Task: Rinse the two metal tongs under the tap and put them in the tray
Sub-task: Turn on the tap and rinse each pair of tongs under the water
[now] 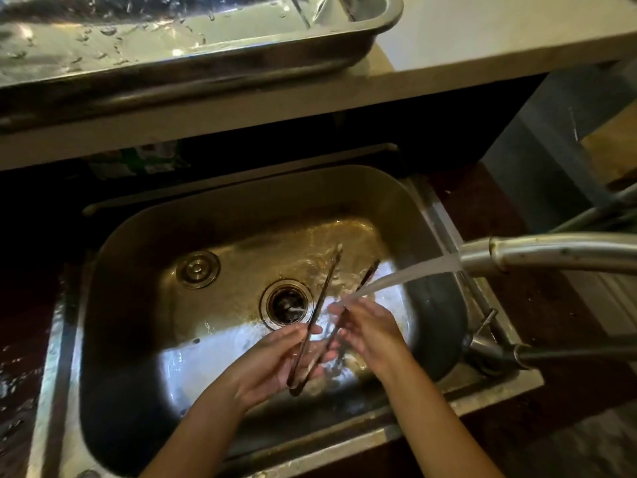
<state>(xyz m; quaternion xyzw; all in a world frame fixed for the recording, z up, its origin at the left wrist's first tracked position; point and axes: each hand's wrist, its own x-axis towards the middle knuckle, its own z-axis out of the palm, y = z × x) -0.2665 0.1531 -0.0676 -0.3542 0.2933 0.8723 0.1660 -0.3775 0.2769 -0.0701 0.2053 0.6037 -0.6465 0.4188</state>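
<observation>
Metal tongs [319, 319] over the sink [144, 236], left hand [275, 360] fingers gripping, right hand [365, 331] fingers rubbing.

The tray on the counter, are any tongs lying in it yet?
No, the tray holds only water drops, and the tongs are over the sink, held in the left hand under the tap's stream.

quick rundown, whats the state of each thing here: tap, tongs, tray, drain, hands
tap: running, stream landing on the right hand
tongs: one pair visible, spread open, under the water
tray: on the shelf above the sink, wet, no tongs visible in it
drain: unplugged
left hand: holding the tongs near the hinge
right hand: rubbing one tong arm
</observation>
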